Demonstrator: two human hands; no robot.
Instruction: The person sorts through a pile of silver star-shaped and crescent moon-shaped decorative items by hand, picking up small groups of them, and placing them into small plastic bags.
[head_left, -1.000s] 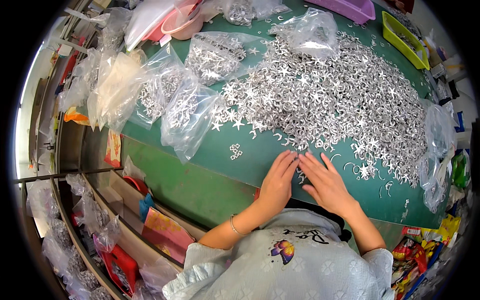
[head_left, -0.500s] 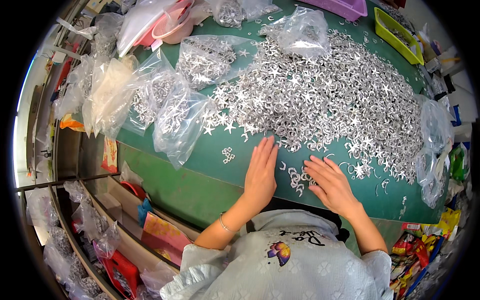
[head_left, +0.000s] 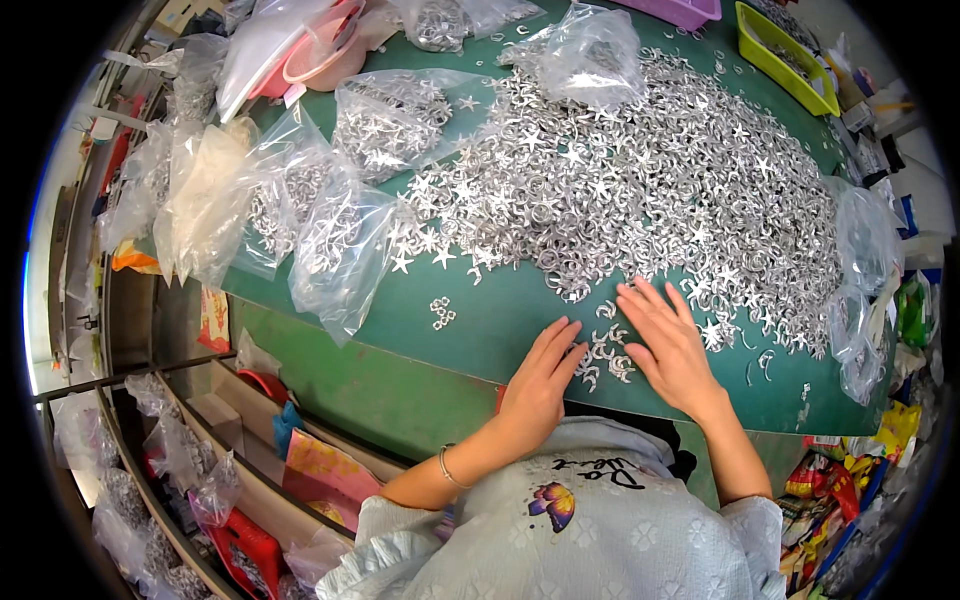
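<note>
A wide heap of small silver metal pieces (head_left: 640, 180), crescents, rings and stars among them, covers much of the green table (head_left: 480, 330). Close to the near edge lies a small group of silver crescent pieces (head_left: 604, 355) between my hands. My left hand (head_left: 540, 375) rests at its left side, fingers stretched out, the fingertips by the pieces. On the other side my right hand (head_left: 665, 345) lies with fingers spread, its fingertips at the lower edge of the heap. Neither hand grips anything that I can see. A little cluster of silver rings (head_left: 441, 313) sits apart to the left.
Clear plastic bags of silver pieces (head_left: 340, 240) stand left of the heap, and another bag (head_left: 595, 60) lies on top. Pink basket (head_left: 325, 60) and yellow-green tray (head_left: 785, 60) are at the back. Crumpled plastic bags (head_left: 865, 290) line the right edge. Divided shelving (head_left: 200, 430) is lower left.
My left hand has moved back from the heap toward the near edge, beside the small group. My right hand has reached slightly farther, to the heap's edge. The view has shifted a little.
</note>
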